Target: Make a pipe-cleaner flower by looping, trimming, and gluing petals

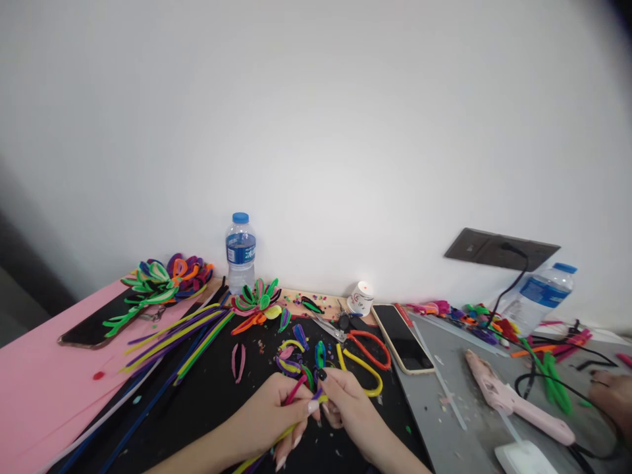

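My left hand (pixel 279 408) and my right hand (pixel 348 403) meet over the black mat, fingertips close together. Between the left fingers is a bent magenta pipe cleaner (pixel 296 390), and yellow and purple ones trail below that palm. The right thumb and fingers pinch the short end of a yellow pipe cleaner (pixel 322 399) beside a purple one. Just beyond the hands lie looped petals: a pink one (pixel 238 363), a purple one (pixel 300 336) and a green-and-blue one (pixel 320 354). Fingers hide part of the held pieces.
Orange-handled scissors (pixel 378 351), a yellow loop (pixel 376 390) and a phone (pixel 405 339) lie right. A paper cup (pixel 361 300), pipe-cleaner flower (pixel 259 301) and water bottle (pixel 241 257) line the wall. Loose pipe cleaners (pixel 182 336) lie left. Another person's hand (pixel 612 395) is beyond a pink glue gun (pixel 523 411).
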Available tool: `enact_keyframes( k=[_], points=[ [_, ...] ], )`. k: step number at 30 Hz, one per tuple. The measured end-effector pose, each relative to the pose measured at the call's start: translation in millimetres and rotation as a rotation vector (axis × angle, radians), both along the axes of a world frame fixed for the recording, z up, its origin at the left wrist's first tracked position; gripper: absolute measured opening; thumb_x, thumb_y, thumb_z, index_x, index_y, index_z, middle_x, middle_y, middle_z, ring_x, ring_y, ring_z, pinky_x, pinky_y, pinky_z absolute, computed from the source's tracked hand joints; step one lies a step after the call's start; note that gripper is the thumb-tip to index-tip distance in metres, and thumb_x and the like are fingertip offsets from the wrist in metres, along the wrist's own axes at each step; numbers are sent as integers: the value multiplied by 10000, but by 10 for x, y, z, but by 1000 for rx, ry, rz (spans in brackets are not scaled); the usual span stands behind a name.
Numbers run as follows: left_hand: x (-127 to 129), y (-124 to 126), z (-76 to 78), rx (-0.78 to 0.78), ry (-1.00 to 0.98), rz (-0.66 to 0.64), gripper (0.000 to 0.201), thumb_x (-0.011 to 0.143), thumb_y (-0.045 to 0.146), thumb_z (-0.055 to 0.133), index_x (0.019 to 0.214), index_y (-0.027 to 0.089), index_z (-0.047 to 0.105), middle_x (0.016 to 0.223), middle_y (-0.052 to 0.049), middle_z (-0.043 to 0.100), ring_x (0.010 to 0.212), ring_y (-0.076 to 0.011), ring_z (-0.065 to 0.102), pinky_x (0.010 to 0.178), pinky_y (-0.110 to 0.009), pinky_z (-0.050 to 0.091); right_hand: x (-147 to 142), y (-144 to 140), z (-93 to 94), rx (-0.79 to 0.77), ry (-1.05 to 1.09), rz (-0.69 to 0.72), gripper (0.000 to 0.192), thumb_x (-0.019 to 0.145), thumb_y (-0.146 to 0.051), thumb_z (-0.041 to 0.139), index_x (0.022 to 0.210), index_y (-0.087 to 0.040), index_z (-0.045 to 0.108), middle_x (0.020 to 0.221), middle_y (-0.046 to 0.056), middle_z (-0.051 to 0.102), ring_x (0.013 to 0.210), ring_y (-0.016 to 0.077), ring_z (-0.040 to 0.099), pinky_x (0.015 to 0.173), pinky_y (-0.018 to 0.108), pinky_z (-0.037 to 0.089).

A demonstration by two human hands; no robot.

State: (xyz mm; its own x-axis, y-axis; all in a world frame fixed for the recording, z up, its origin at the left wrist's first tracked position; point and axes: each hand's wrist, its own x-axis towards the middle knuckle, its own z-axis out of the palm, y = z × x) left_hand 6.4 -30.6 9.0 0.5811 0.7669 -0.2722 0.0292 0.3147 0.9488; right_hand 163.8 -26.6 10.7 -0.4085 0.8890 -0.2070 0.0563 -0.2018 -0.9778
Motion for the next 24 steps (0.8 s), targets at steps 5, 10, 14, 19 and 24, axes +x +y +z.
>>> enact_keyframes(
  k=[5,10,14,19,24],
  points=[
    [11,7,-55,24,50,10,366,741,453,497,553,138,502,356,57,426,232,-51,366,247,-138,251,32,-2,54,125,-169,22,398,832,-480,382,579,-173,395,506,-64,315,451,65,247,421,209,167],
    [6,23,-100,88,91,25,441,748,469,470,446,151,424,311,56,389,236,-64,391,245,-136,238,20,13,-45,40,-57,-14,325,817,-400,438,588,-186,353,482,-86,299,404,47,218,388,192,150],
    [8,44,-95,98,77,56,450,763,466,452,442,154,418,290,60,373,230,-60,378,249,-135,239,-1,24,-82,-69,97,-14,321,799,-445,460,632,-192,356,505,-95,307,371,31,189,358,181,104],
    [7,59,-63,22,-8,91,418,739,468,498,478,146,440,333,60,411,226,-45,361,241,-132,238,-5,43,-15,49,94,-14,265,803,-396,495,685,-169,423,521,-77,411,378,25,270,354,157,178],
    [5,48,-55,-32,-66,88,339,740,429,507,579,131,494,371,56,459,226,-37,366,239,-121,261,10,62,-2,48,72,-25,157,740,-264,582,751,-155,471,563,-39,555,348,27,325,315,143,211]
  ],
)
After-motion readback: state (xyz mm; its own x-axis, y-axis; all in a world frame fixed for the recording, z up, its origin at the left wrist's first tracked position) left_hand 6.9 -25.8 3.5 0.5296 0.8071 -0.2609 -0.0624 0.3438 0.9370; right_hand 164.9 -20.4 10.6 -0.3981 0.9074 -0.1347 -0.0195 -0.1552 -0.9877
